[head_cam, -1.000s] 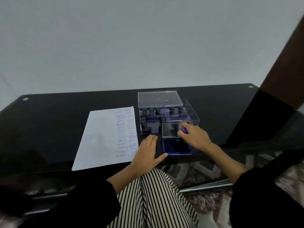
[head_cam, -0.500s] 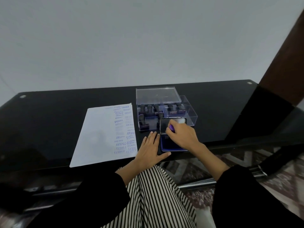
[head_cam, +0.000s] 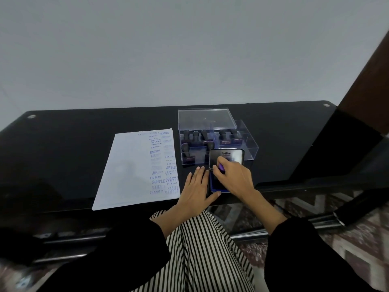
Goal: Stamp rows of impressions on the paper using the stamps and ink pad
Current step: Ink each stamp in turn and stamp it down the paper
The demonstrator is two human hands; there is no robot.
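Observation:
A white paper (head_cam: pixel 126 175) lies on the black table, its right side covered with blue impressions reading FRAGILE, AIR MAIL and SAMPLE. To its right sits the open blue ink pad (head_cam: pixel 214 184) with its raised lid (head_cam: pixel 228 155). My right hand (head_cam: pixel 233 178) pinches a purple stamp (head_cam: pixel 221 167) over the pad. My left hand (head_cam: pixel 195 188) rests flat on the table between paper and pad, thumb touching the pad's front edge. Behind stands a clear box (head_cam: pixel 248 144) holding several dark-handled stamps (head_cam: pixel 193 138).
The clear box's lid (head_cam: pixel 205 118) lies propped behind it. The black glass table (head_cam: pixel 63 148) stretches left and back toward a pale wall. A dark wooden post (head_cam: pixel 368 70) rises at the right. Striped trousers and patterned floor lie below the table edge.
My right hand with the purple stamp has shifted left over the ink pad. The left hand has stayed flat beside the pad. The camera view shifted slightly.

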